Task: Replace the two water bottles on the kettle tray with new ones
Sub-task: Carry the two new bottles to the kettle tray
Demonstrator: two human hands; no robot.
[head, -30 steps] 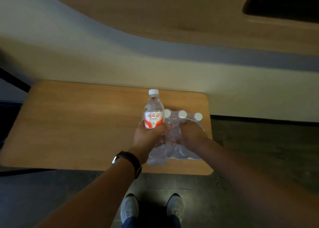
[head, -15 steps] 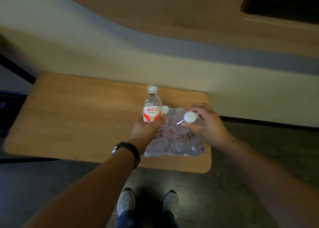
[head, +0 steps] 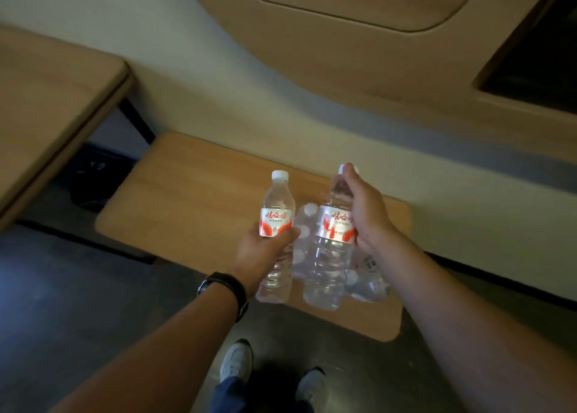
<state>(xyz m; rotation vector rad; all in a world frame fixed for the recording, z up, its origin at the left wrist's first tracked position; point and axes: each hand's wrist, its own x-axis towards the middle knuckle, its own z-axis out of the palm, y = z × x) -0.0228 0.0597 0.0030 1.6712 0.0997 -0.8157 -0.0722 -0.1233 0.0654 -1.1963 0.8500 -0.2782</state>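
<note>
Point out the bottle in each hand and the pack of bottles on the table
Left-hand bottle (head: pixel 276 222), head view, on its red and white label.
Right-hand bottle (head: pixel 335 225), head view, on its label.
Pack of bottles (head: pixel 368 283), head view, on the clear wrap at its right end.

Red Chinese characters reading 娃哈哈 stood on the white-and-red label of the bottle in the left hand (head: pixel 276 221), and the same brand stood on the label of the bottle in the right hand (head: pixel 334 225). The smaller print beneath was too blurred to read.
</note>
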